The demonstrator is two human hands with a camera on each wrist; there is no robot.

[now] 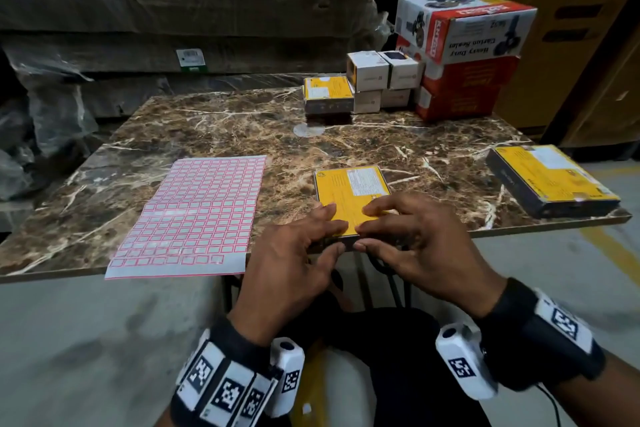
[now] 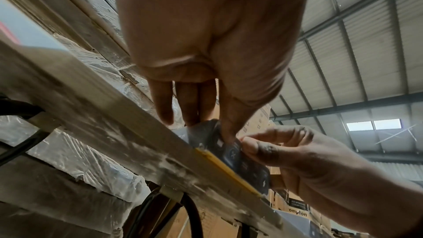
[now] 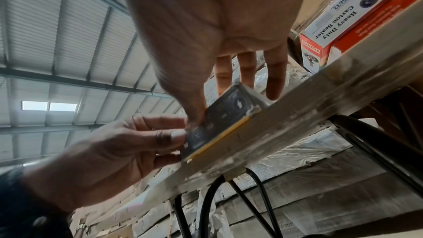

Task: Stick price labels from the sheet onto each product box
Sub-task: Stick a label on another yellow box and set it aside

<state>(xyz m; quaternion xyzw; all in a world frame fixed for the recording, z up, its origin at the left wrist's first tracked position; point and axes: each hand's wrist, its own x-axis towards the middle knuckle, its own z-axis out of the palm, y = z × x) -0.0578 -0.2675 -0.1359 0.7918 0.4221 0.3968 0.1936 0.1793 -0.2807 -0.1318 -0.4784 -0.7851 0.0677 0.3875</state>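
At table edge: both hands gripping yellow box.

Daylight is coming through a roof window (corrugated metal ceiling); wrapped cartons are standing behind the marble table.

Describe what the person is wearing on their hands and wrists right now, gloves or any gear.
No gloves: the left hand and right hand are bare. Each wrist carries a black band with white blocks printed with square black-and-white markers, plus a white camera pod with a dark lens. A thin black cable trails from the right wrist's band.
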